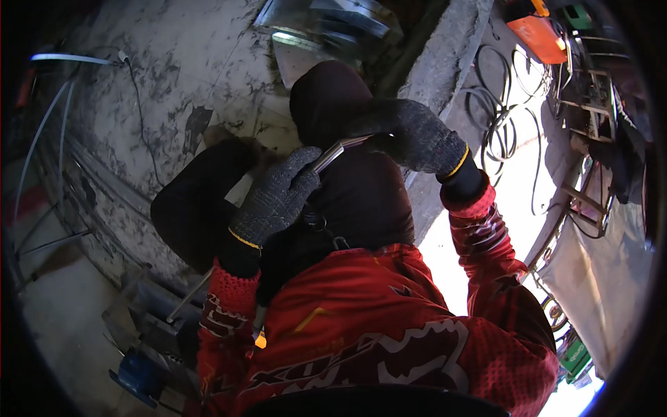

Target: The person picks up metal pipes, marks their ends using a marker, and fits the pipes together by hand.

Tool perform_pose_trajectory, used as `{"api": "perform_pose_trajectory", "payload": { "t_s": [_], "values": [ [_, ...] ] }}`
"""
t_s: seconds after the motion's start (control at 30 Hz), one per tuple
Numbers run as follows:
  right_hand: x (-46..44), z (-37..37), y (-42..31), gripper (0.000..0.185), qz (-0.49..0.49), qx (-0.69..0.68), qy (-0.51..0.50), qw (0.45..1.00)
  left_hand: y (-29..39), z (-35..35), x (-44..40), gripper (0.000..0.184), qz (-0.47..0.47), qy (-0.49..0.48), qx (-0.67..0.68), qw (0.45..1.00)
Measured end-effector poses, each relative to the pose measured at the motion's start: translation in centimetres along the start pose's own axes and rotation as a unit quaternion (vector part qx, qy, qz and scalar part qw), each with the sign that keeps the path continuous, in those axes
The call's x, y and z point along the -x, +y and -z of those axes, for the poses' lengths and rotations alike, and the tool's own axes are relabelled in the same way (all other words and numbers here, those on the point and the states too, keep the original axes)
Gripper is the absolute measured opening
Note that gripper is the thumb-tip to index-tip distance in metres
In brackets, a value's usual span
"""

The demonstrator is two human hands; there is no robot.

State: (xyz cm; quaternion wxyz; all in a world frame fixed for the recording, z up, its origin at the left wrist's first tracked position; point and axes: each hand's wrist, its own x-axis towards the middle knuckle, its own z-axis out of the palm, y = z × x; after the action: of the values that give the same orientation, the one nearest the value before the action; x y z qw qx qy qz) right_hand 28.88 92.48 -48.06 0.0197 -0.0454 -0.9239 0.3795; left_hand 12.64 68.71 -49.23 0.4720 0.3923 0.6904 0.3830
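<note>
Dim left side, blown-out floor [517, 208] at right, dark fisheye-curved edges.

A gloved left hand [274, 198] holds the lower end of a shiny metal piece [331, 156]; a gloved right hand [419, 139] is wrapped around the upper end; the piece slants above a dark-clad leg [382, 201]; the wearer's jersey [340, 295] is red; to the right, dark cables [499, 115] lie looped near an orange box [540, 40].
</note>
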Motion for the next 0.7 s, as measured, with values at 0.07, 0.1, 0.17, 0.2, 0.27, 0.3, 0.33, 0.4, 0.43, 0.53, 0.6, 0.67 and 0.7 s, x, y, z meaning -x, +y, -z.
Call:
{"api": "perform_pose_trajectory", "payload": {
  "t_s": [0.07,0.1,0.17,0.2,0.27,0.3,0.33,0.4,0.43,0.53,0.6,0.67,0.7],
  "values": [
    [0.0,0.0,-0.4,0.032,0.001,-0.014,0.020,1.000,-0.6,-0.4,-0.7,0.037,-0.052,0.016,-0.018,0.998],
    [0.1,0.0,-0.4,0.032,0.001,-0.014,0.021,1.000,-0.8,-0.6,-1.0,0.037,-0.105,0.033,-0.036,0.993],
    [0.3,0.0,-0.4,0.032,0.012,-0.017,0.009,1.000,0.0,-0.6,-1.4,0.038,-0.105,0.025,-0.025,0.994],
    [0.4,-0.1,-0.4,0.032,0.012,-0.017,0.009,1.000,0.2,-0.6,-1.6,0.038,-0.105,0.019,-0.014,0.994],
    [0.4,-0.3,-0.5,0.032,-0.007,-0.032,0.022,0.999,0.3,-0.9,-2.0,0.038,-0.119,0.034,-0.047,0.991],
    [0.5,-0.3,-0.7,0.032,-0.006,-0.032,0.021,0.999,0.2,-1.0,-2.2,0.039,-0.133,0.050,-0.079,0.987],
    [0.4,-0.3,-1.0,0.032,-0.012,-0.015,0.026,0.999,0.1,-1.0,-2.3,0.039,-0.133,0.051,-0.079,0.987],
    [0.5,-0.3,-1.1,0.032,-0.018,0.003,0.030,0.999,-0.2,-0.9,-2.4,0.039,-0.104,0.036,-0.043,0.993],
    [0.5,-0.3,-1.2,0.033,-0.020,0.002,0.035,0.999,-0.2,-0.9,-2.4,0.039,-0.104,0.036,-0.042,0.993],
    [0.7,-0.5,-1.0,0.033,-0.022,0.003,0.043,0.999,-0.2,-1.0,-2.4,0.040,-0.087,0.031,-0.023,0.995],
    [0.6,-0.6,-0.9,0.034,-0.020,0.004,0.045,0.999,0.0,-0.7,-2.6,0.038,-0.025,0.002,-0.014,1.000],
    [0.6,-0.6,-1.3,0.034,-0.023,0.006,0.053,0.998,0.3,-0.6,-3.0,0.034,0.015,-0.017,0.062,0.998],
    [0.6,-0.6,-1.3,0.034,-0.023,0.007,0.053,0.998,0.4,-0.5,-3.2,0.031,0.053,-0.036,0.137,0.989]
  ]
}}
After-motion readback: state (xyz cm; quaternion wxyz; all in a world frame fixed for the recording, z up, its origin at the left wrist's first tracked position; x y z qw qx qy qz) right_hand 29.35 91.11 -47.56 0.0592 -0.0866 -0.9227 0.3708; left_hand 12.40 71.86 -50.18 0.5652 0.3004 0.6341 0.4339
